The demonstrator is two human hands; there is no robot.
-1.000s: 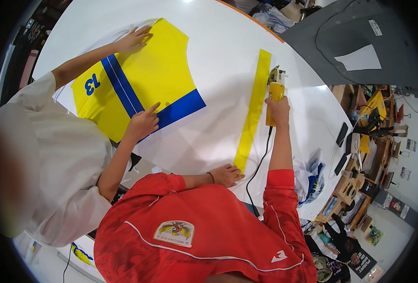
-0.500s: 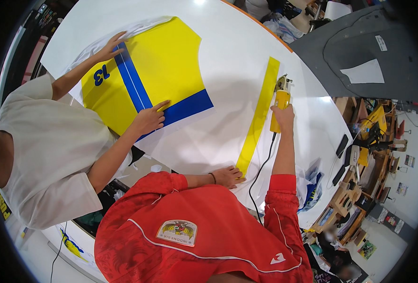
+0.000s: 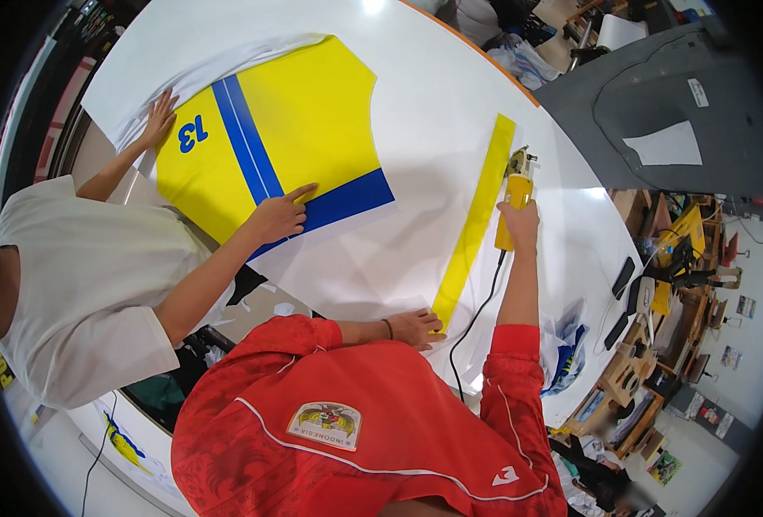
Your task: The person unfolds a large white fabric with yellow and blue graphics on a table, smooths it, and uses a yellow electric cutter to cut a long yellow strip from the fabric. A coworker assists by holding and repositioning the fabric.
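My right hand is wrapped round the yellow body of a handheld electric rotary cutter. Its metal blade head points away from me, just right of the far part of a long yellow fabric strip. A black power cord trails from the cutter's near end toward me. At the strip's near end my left hand lies flat, fingers stretched out and touching the yellow fabric. The strip lies slantwise on white material on the table.
On the left a co-worker in white rests both hands on a yellow and blue jersey panel. A grey padded board stands at the far right. Dark phone-like objects and a plastic bag lie near the right table edge.
The co-worker's far hand has slid left along the jersey panel toward its edge. My hands keep their places on the cutter and the strip; the whole view has shifted slightly.
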